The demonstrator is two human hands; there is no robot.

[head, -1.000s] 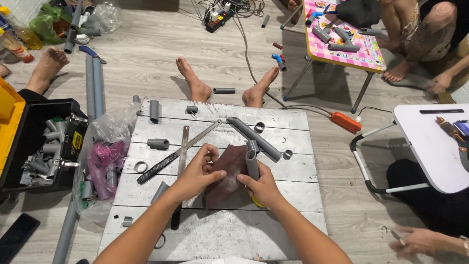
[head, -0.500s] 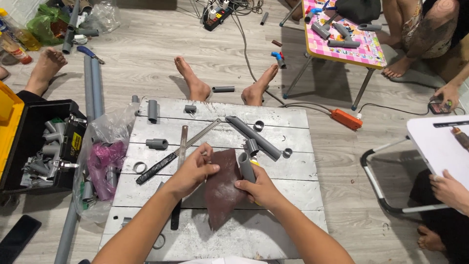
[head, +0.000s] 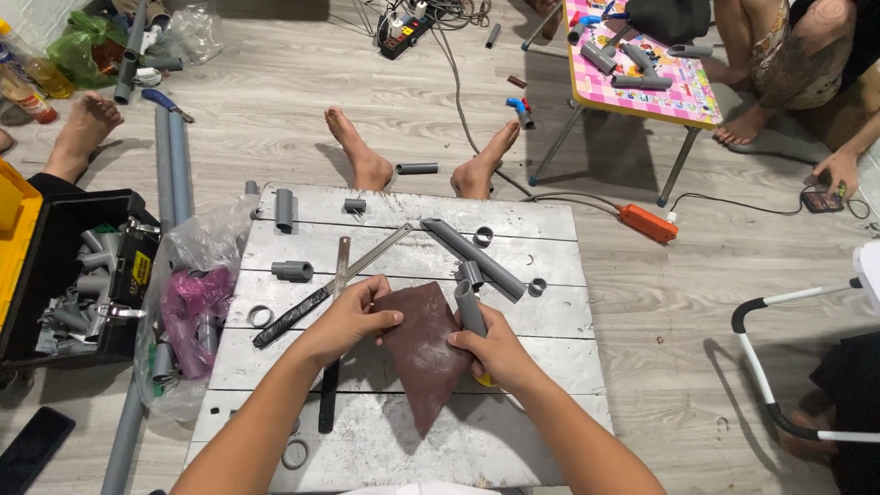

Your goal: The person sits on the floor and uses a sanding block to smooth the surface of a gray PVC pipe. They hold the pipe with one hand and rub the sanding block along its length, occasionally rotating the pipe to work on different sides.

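My right hand (head: pixel 495 348), lower centre of the frame: fingers closed around a short grey pipe piece (head: pixel 469 308), held upright with its top end poking above my fist.

My left hand (head: pixel 348 316), just left of it: fingertips pinched on the upper left edge of a brown sandpaper sheet (head: pixel 426 353). The sheet lies between my two hands, touching the pipe piece on its right side, its pointed lower end resting on the tabletop (head: pixel 513 431).

Tabletop, whitewashed planks, centre of the frame:
- one long grey pipe (head: pixel 472 258), lying diagonally just above my right hand;
- one small grey fitting (head: pixel 471 272) beside that pipe;
- two grey rings (head: pixel 483 236) (head: pixel 537 287), near the long pipe's ends;
- one hacksaw blade or flat metal strip (head: pixel 367 261) running diagonally, its dark handle (head: pixel 289 321) passing under my left wrist;
- one grey coupling (head: pixel 292 270) and one upright pipe stub (head: pixel 284 210), upper left of the tabletop.

Floor, left of the frame: clear plastic bag with pink contents (head: pixel 197 307); black toolbox of grey fittings (head: pixel 82 280).

Upper centre: two bare feet (head: pixel 367 165) of another person.

Upper right: pink folding table (head: pixel 642 64).
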